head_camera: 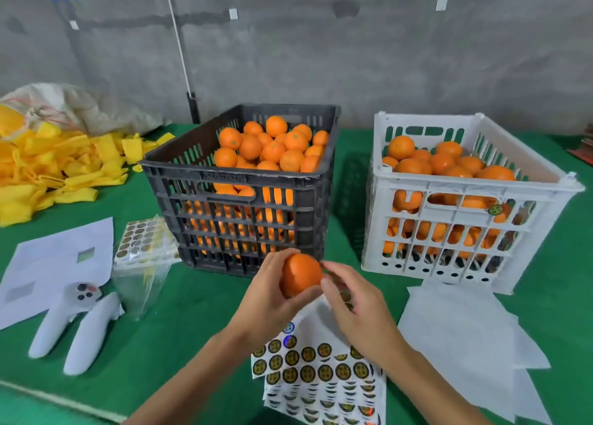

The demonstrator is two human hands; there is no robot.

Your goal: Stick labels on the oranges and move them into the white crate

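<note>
My left hand [269, 299] is raised over the counter's near middle, fingers and thumb curled round an orange [301, 274]. My right hand [356, 306] sits just beside it, fingertips [327, 283] bent in against the fruit's right side. Both forearms reach in from the near edge.

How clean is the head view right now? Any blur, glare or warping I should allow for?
Head view: even, soft light; the black crate throws only a faint shadow toward the white crate. Wide-angle bending shows at the edges. The sticker sheets near the bottom look smeared, with small glints; the held orange is fairly sharp.
</note>
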